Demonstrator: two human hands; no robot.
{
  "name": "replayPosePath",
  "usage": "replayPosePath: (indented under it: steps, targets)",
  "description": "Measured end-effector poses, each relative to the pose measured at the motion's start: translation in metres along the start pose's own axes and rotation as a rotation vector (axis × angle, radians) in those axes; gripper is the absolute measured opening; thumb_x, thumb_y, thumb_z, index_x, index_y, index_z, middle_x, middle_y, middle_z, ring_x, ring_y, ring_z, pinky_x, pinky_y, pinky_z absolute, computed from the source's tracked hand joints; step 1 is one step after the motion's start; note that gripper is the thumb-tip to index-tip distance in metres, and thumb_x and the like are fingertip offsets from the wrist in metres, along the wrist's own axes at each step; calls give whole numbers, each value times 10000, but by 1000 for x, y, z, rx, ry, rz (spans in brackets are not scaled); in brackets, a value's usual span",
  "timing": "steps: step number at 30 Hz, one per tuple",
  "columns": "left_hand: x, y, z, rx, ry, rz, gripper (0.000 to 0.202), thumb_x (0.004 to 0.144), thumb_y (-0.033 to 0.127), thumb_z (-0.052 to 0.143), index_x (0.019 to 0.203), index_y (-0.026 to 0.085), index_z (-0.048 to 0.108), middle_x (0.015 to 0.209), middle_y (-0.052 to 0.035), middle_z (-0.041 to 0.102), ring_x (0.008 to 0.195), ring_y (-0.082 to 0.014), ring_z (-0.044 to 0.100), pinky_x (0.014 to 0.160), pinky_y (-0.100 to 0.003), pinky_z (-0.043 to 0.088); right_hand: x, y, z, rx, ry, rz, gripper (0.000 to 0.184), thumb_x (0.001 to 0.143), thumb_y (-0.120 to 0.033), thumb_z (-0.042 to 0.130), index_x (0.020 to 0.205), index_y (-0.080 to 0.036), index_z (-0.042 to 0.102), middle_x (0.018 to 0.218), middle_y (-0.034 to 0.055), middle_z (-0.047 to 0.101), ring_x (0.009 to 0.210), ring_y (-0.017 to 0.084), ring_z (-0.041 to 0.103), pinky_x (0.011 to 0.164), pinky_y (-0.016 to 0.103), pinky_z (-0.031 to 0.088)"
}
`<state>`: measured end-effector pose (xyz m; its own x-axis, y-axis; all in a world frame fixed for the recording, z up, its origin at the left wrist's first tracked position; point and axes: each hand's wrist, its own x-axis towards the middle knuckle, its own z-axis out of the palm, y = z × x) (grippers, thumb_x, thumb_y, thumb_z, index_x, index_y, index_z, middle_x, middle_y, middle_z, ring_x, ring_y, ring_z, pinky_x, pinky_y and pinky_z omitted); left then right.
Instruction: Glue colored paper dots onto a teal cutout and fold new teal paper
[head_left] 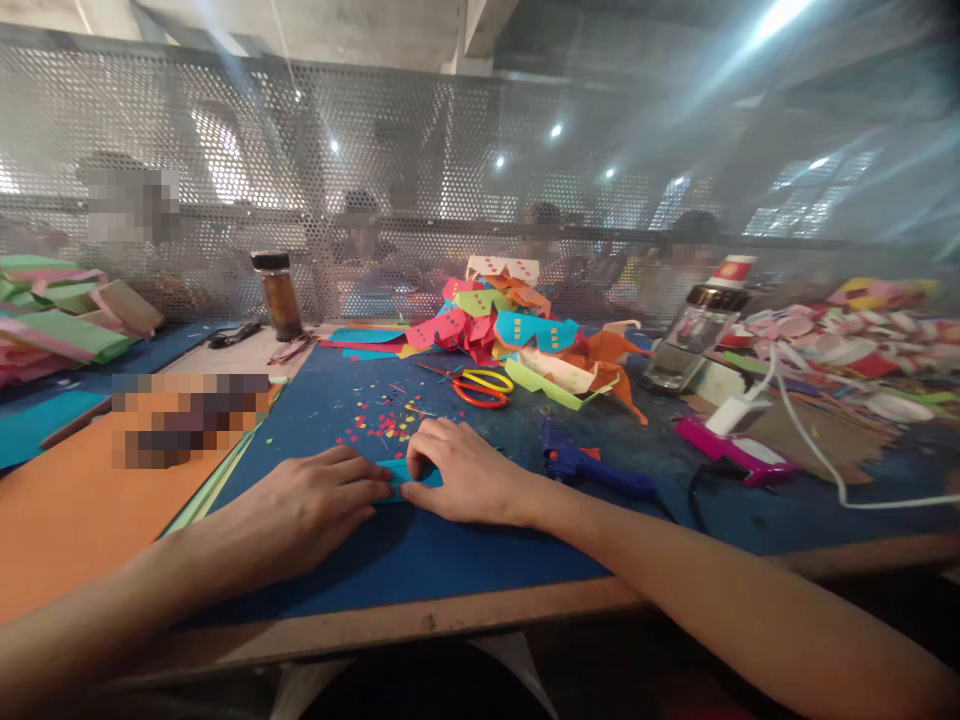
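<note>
A small teal piece of paper (414, 478) lies on the blue mat (450, 550) near the front of the table. My left hand (307, 500) rests flat on its left part, fingers stretched out and pressing down. My right hand (461, 470) covers its right part with the fingers curled and pressed onto the paper. Most of the paper is hidden under both hands. Tiny red and yellow paper scraps (379, 420) are scattered just beyond my hands.
Orange-handled scissors (480, 388) lie behind the scraps, before a heap of coloured folded paper pieces (510, 320). A blue glue gun (592, 470), a pink device with white cable (731, 450), a glass bottle (694, 335), a jar (279, 292), and orange sheets (75, 500) surround the mat. A perforated metal screen (450, 180) backs the table.
</note>
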<state>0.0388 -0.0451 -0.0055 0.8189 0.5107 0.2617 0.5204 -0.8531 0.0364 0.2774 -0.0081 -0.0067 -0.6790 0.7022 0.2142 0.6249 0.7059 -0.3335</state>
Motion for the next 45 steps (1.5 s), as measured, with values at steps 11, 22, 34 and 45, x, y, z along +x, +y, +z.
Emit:
replayPosePath:
  steps: [11,22,34,45]
  targets:
    - [0,2,-4,-13,-48,-18,342,1020,172,406,1296,282,577,1251,-79,654,1084,-247,648,869,-417,576,1,-2,-2,-15,-33,25,192,812,-347,672,846,-201,551,1000,46,581,962,231,537,891,422,399]
    - [0,6,-7,-11,-57,-41,350,1011,175,441,1294,318,590,1212,-77,656,1039,-239,659,851,-382,571,0,-3,-5,5,-58,39,183,776,-325,675,849,-209,553,998,40,564,975,239,531,924,444,388]
    - [1,6,-9,-23,-71,-49,309,1004,153,424,1214,285,609,1235,-70,644,1069,-244,650,871,-408,562,3,1,-6,38,-102,42,165,746,-284,677,858,-214,578,1007,41,580,995,243,536,946,440,387]
    - [-2,-2,-12,-114,-69,-28,213,1001,202,471,1097,247,656,1236,-68,671,1100,-216,639,936,-390,538,3,13,-18,98,-221,-49,190,750,-220,668,935,-213,627,1075,64,584,1071,245,529,945,376,415]
